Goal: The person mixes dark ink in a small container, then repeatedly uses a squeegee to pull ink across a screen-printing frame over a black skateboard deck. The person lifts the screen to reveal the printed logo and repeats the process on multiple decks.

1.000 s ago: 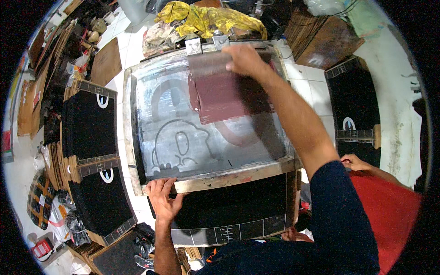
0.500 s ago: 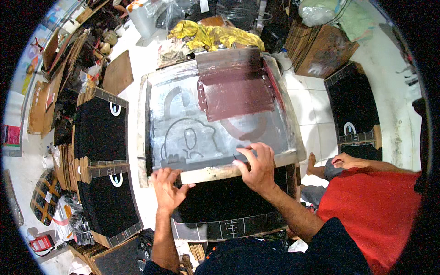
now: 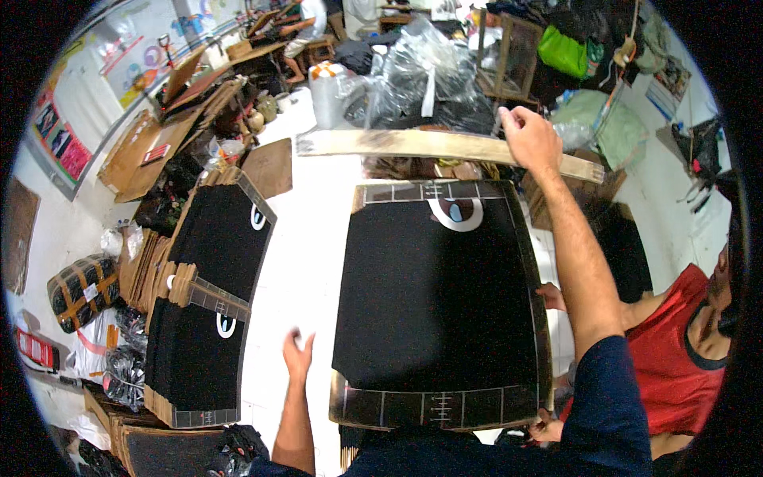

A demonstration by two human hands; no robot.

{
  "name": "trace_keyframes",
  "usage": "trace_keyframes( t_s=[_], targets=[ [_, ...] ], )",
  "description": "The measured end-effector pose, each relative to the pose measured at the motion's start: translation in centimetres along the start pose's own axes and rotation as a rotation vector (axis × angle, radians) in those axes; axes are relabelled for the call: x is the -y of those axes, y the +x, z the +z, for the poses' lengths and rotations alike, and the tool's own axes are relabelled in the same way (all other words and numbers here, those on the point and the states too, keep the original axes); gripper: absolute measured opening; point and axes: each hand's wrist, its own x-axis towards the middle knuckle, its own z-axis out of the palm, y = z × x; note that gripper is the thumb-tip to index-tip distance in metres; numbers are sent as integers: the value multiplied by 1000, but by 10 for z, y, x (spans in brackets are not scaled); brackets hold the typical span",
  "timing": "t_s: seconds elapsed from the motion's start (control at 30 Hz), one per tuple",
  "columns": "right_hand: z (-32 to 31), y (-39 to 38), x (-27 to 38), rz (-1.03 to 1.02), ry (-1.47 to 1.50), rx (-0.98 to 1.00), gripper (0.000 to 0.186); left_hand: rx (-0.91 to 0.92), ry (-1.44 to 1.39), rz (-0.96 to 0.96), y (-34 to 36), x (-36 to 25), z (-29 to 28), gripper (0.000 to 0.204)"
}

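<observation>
The tilted-up wooden frame (image 3: pixel 397 145) shows a long, pale, smudged edge.

Left fingers (image 3: pixel 295 337) look blurred; the wooden frame (image 3: pixel 397 145) is mostly hidden.

Seeing a tape-strapped black bundle (image 3: pixel 83 292) near the floor's left edge, a red pack (image 3: pixel 38 350) beside it; spotting clear plastic (image 3: pixel 421 60) toward the far edge, a bright green bag (image 3: pixel 560 52) to its right.

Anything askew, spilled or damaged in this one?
Nothing clearly stands out: no spill or damage shows on the black panel or the wooden bar by the right hand. The clear plastic heaped beyond looks untidy, but simply like clutter.
</observation>
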Motion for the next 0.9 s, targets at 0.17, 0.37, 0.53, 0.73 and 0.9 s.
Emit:
trace_keyframes(
  t_s=[0.17,0.37,0.53,0.73,0.9],
  targets=[
    [-1,47,1,24,-85,54,49,692,460,-321,-213,222,32,50],
    [5,76,-13,-25,-86,84,51,164,-187,-851,-346,218,43,47],
    [4,90,-13,-46,-51,96,50,-24,256,-474,-337,187,49,38],
    [2,94,-11,-45,-68,117,51,-60,334,-461,-300,191,42,27],
    [0,91,-8,-37,-99,125,52,-347,699,-81,-172,130,-36,19]
  ],
)
